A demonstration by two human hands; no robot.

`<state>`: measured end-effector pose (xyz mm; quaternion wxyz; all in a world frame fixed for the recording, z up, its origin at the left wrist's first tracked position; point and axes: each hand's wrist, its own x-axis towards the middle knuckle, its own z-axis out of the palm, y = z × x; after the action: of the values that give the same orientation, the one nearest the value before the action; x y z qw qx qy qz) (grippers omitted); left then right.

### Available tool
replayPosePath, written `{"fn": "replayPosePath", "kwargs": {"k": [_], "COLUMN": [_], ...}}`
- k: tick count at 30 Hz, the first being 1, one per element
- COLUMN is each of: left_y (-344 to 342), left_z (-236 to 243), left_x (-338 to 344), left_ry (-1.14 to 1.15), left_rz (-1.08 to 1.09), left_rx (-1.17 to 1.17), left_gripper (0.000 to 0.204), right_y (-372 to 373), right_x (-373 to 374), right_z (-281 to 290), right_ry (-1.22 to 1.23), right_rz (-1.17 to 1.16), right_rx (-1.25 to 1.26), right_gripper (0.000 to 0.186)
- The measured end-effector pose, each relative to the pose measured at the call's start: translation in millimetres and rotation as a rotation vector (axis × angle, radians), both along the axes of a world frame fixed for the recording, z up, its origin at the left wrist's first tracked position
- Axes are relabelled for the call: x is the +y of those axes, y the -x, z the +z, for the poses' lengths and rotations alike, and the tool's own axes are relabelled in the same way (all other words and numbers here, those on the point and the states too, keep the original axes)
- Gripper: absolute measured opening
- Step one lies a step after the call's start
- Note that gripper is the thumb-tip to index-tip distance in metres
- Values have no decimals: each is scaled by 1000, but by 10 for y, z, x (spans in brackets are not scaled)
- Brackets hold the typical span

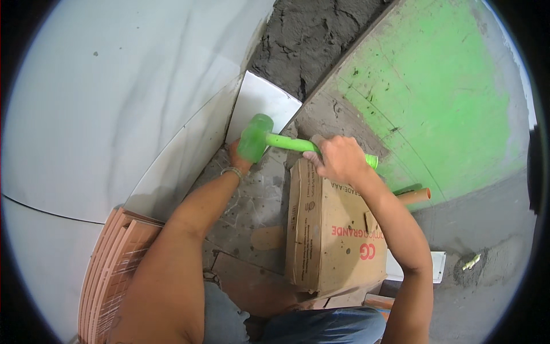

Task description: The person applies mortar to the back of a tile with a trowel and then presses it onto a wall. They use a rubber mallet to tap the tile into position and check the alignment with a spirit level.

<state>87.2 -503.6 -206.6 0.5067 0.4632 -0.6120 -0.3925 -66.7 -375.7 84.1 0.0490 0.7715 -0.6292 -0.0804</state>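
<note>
My right hand (342,160) is wrapped around the green handle of a rubber mallet (289,143). The mallet's translucent green head is held over the near part of a white tile (266,97), in front of my left hand; contact with the tile cannot be made out. My left hand (242,163) reaches to the tile's near edge beside the wall, its fingers mostly hidden behind the mallet head. Beyond the tile's far edge lies rough grey mortar (321,37).
Large white tiles cover the left wall (143,86). A cardboard box (344,241) stands under my right forearm. Terracotta-backed tiles (114,275) lean in a stack at left. On the right are a green-painted wall (441,86), an orange pipe end (421,195) and a small yellowish fitting (471,262).
</note>
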Motion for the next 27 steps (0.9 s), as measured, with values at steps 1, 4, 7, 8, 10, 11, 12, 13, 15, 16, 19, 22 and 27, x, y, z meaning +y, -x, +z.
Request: {"fn": "replayPosePath", "kwargs": {"k": [1, 4, 7, 8, 10, 11, 12, 13, 15, 16, 19, 22, 27], "left_y": [28, 200, 158, 26, -210, -225, 125, 194, 121, 80, 75, 8, 115], "left_z": [-40, -139, -405, -554, -669, -594, -116, 337, 768, 968, 1579, 1824, 2095], "left_x": [-21, -82, -243, -349, -491, -456, -141, 57, 63, 22, -3, -20, -80], "left_ry": [95, 118, 260, 320, 223, 187, 83, -4, 120, 232, 330, 362, 386], "left_rz": [58, 75, 116, 147, 73, 31, -24, -36, -57, -68, -28, -21, 26], "left_rx": [44, 155, 54, -1, -69, -94, -56, -54, -89, -95, -171, -300, -383], "left_gripper": [32, 30, 27, 27, 31, 33, 38, 42, 44, 47, 50, 51, 55], "right_y": [-10, 51, 23, -28, 0, 97, 368, 534, 719, 827, 1121, 1264, 1392], "right_x": [37, 42, 121, 160, 335, 487, 792, 1014, 1296, 1402, 1649, 1813, 1944], "right_z": [1, -9, 31, 20, 37, 26, 65, 105, 94, 71, 63, 64, -42], "right_ry": [2, 6, 4, -14, 12, 20, 9, 77, 180, 209, 227, 253, 277], "right_rz": [18, -17, -50, -34, -17, -25, -107, -185, -295, -352, -422, -448, -452], "right_rx": [6, 1, -32, -50, -50, -36, -20, -54, -99, -96, -143, -162, -200], "right_gripper": [37, 38, 40, 41, 42, 42, 42, 42, 41, 39, 36, 35, 36]}}
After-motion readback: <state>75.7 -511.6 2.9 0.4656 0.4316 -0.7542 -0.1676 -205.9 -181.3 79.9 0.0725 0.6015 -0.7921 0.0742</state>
